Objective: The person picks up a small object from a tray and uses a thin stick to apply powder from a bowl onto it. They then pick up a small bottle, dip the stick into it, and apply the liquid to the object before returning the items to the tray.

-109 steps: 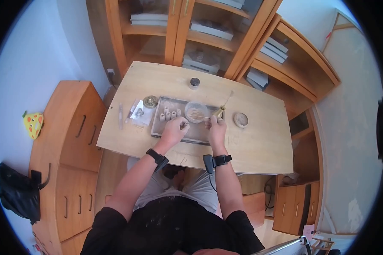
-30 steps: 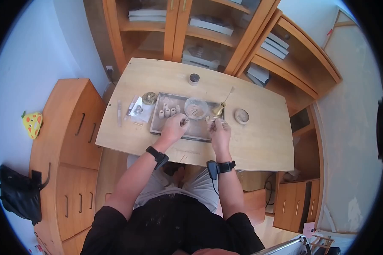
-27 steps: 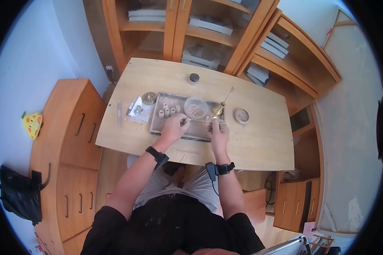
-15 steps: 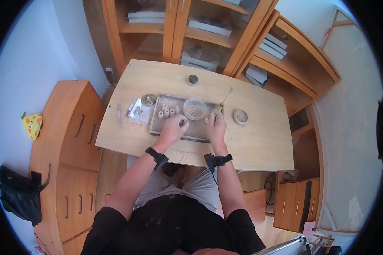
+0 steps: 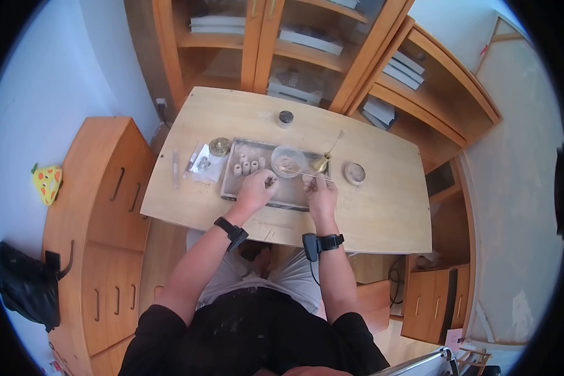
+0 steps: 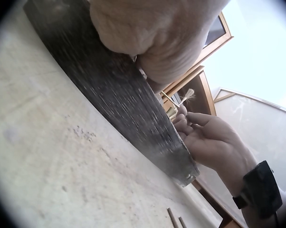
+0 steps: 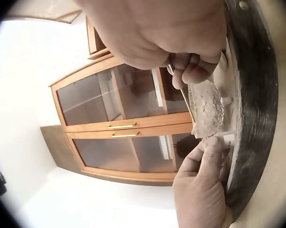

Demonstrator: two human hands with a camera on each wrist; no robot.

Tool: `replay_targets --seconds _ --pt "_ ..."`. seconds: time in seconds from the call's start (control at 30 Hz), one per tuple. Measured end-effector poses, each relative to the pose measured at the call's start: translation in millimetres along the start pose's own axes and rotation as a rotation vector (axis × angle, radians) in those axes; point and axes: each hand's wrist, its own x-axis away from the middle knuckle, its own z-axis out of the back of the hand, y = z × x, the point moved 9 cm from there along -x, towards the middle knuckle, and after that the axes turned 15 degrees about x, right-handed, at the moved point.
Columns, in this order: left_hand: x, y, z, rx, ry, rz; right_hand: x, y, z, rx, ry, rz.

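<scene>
In the head view my left hand [image 5: 255,188] sits over the front of the grey tray [image 5: 229,182], its fingers curled round a small hollow cylinder [image 5: 272,182] with a dark opening. My right hand [image 5: 323,195] pinches a thin stick [image 7: 186,102] between thumb and fingers. The stick slants left, its far end at the clear textured bowl [image 7: 207,108], which has brownish powder inside. Several pale hollow cylinders [image 5: 246,167] stand in the tray, left of the bowl. From the left wrist, the palm hides whatever its fingers grip.
A brass vase [image 5: 320,165] holding a brush stands behind my right hand. Farther right is a round container [image 5: 355,174]; a dark-lidded jar [image 5: 286,118] stands at the back. Left of the tray lie a patterned brass disc [image 5: 219,146] and a plastic bag [image 5: 210,168].
The right hand has moved near the left hand's cylinder and back; the stick, level between the hands about a second ago, now reaches into the bowl. The left hand has stayed almost still.
</scene>
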Motion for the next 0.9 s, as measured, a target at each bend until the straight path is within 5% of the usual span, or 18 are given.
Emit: replay_targets --seconds 0.17,0.27,0.47,0.67,0.9 --pt "-1 -2 -1 0.022 -0.006 0.011 11 -11 1 0.018 -0.032 0.068" --pt "-1 -3 -2 0.034 -0.001 0.011 29 -36 -5 0.429 -0.042 0.232" --pt "-1 -5 -2 0.012 -0.007 0.012 38 -63 -20 0.495 0.004 0.469" --pt "-1 -1 -2 0.003 -0.018 0.022 4 -66 -27 0.799 0.135 0.441" --pt "-1 -3 -1 0.014 -0.011 0.017 -13 -8 -12 0.278 0.031 0.071"
